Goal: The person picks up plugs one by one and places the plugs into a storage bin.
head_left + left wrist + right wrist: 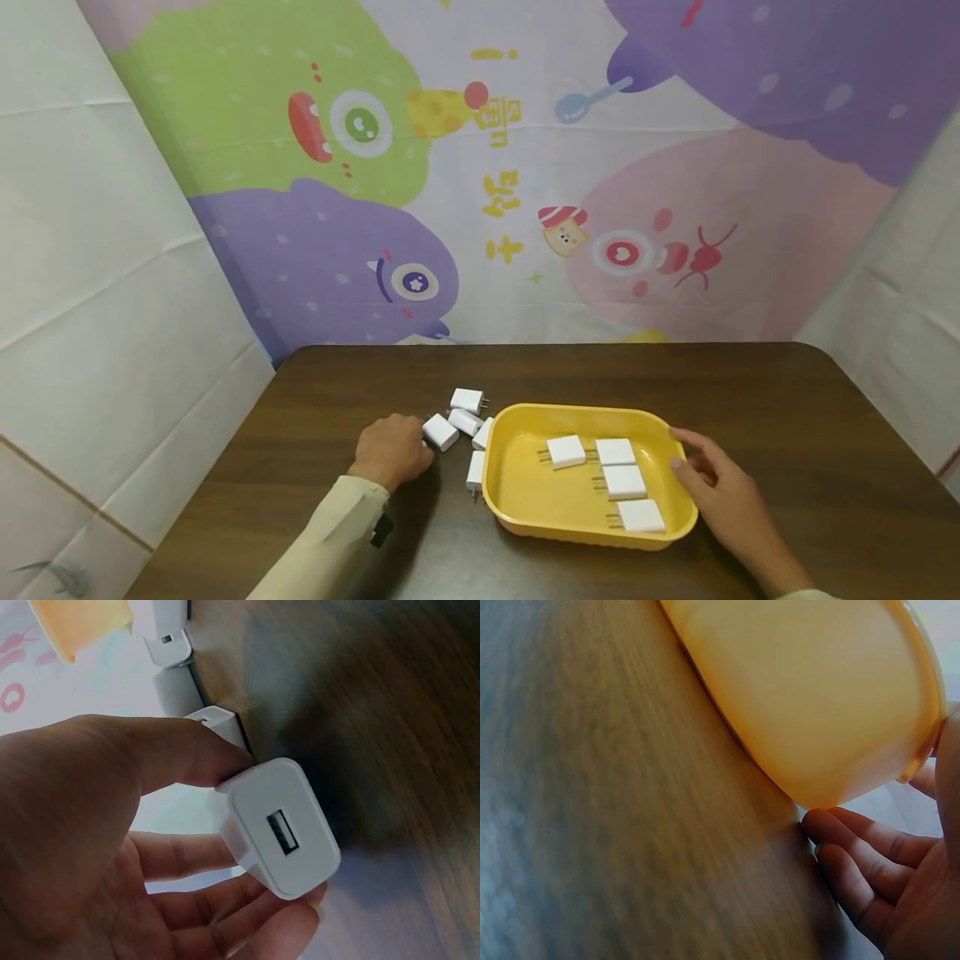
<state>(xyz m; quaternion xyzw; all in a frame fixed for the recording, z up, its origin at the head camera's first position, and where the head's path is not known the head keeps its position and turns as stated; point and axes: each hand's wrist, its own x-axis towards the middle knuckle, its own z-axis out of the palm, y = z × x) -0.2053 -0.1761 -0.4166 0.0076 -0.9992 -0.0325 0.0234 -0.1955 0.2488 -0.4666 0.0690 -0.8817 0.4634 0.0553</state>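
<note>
In the left wrist view, my left hand [392,452] pinches a white USB charger [285,829] between thumb and fingers, its USB port facing the camera. The head view mostly hides that charger behind the hand. Just beyond the fingers lies another white charger [440,432], part of a loose group on the table. My right hand [723,496] holds the right end of a yellow basket [525,492], thumb and forefinger at the rim. The other fingers [855,877] touch its outer wall low down. Several white chargers [624,482] lie inside the basket, prongs pointing left.
More chargers [468,401] lie against and near the basket's left side, one [476,471] with prongs toward me. The brown wooden table [360,375] ends at a cartoon-printed cloth [510,292] at the back, with white panels [112,250] on both sides.
</note>
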